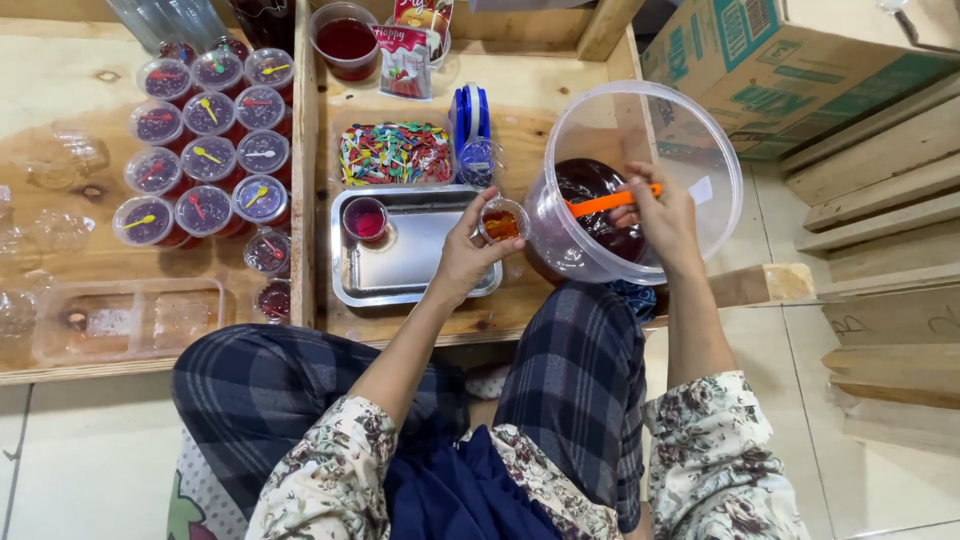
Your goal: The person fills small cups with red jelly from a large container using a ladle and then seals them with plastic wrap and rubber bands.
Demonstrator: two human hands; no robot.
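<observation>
Two hands at frame centre — the left hand [468, 255] pinches a small cup [502, 220] over the steel tray [420, 270]; the right hand [660, 215] grips an orange spoon [607, 202] inside the big tub [640, 180] (lidded cups [205, 150] crowd the upper left).

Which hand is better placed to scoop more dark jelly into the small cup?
Probably the right hand: it already grips the orange spoon inside the tilted clear tub of dark jelly. The left hand is occupied holding the small cup beside the tub's rim.
</observation>
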